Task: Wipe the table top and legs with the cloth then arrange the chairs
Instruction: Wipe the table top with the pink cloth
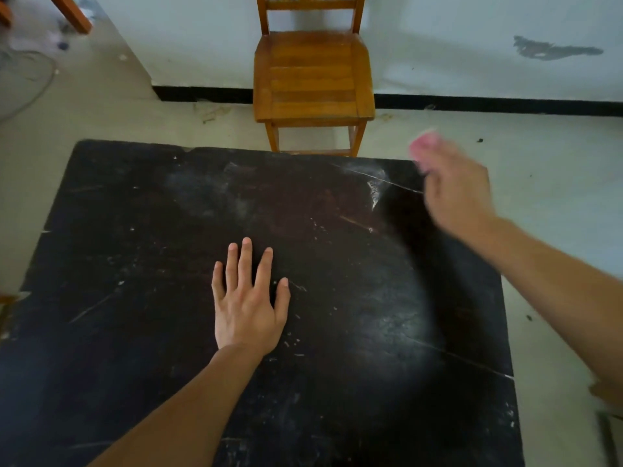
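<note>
A dark, scratched table top (141,230) fills most of the head view. My left hand (249,301) lies flat on it near the middle, fingers straight and spread. My right hand (455,190) is blurred over the table's far right corner and grips a pink cloth (423,144), which sticks out beyond the fingers. A wooden chair (313,75) stands against the white wall just past the table's far edge, its seat facing me.
Pale floor (101,109) surrounds the table on the left, far and right sides. A black skirting strip (488,104) runs along the wall. A wooden furniture leg (72,13) and loose cables (37,75) are at the far left.
</note>
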The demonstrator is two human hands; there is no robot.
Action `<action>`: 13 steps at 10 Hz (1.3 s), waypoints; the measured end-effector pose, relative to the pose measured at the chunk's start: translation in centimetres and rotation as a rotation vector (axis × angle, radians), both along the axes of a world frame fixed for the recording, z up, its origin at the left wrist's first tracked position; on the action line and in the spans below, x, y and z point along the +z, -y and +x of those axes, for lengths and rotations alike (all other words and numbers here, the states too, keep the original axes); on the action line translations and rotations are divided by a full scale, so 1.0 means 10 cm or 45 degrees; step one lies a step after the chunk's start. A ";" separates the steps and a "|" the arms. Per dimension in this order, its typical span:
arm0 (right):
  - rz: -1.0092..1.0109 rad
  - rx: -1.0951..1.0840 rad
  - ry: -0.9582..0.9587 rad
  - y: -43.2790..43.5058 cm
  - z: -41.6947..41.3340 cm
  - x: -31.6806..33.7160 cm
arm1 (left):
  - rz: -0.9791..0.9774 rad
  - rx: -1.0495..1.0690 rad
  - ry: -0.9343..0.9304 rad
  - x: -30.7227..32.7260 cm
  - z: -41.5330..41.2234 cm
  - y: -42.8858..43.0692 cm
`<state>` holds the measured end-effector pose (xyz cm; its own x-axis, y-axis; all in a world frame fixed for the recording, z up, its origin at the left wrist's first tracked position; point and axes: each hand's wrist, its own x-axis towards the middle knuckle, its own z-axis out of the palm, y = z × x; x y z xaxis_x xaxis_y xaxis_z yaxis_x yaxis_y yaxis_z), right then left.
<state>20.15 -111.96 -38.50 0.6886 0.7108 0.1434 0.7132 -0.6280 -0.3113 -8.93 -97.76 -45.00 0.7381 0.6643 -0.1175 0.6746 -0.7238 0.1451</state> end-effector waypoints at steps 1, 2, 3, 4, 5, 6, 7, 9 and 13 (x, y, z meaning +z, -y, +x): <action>-0.137 0.795 -0.046 0.18 -0.79 -0.23 | 0.006 0.000 -0.014 -0.01 -0.01 0.00; -0.318 0.927 0.020 0.21 -0.59 -0.37 | 0.015 -0.007 -0.004 0.00 0.00 0.00; -0.304 -0.042 -0.011 -0.08 0.26 -0.16 | 0.017 -0.001 0.003 -0.01 0.00 0.01; -0.215 -0.074 -0.012 -0.14 0.25 -0.04 | 0.028 -0.014 0.002 -0.02 -0.01 0.00; -0.296 0.741 -0.062 -0.02 -0.51 -0.21 | 0.038 -0.003 -0.032 -0.03 -0.01 -0.01; -0.432 0.859 0.031 -0.06 -0.39 -0.40 | 0.030 -0.013 -0.025 -0.02 -0.01 -0.01; -0.297 -0.120 -0.066 -0.37 0.31 -0.20 | 0.032 -0.009 -0.015 -0.02 -0.01 -0.01; -0.317 0.740 -0.112 -0.52 -0.50 -0.22 | 0.030 -0.014 -0.010 -0.02 -0.02 -0.01; -0.230 0.855 -0.071 -0.27 -0.68 -0.25 | 0.034 -0.019 -0.021 -0.05 -0.02 -0.02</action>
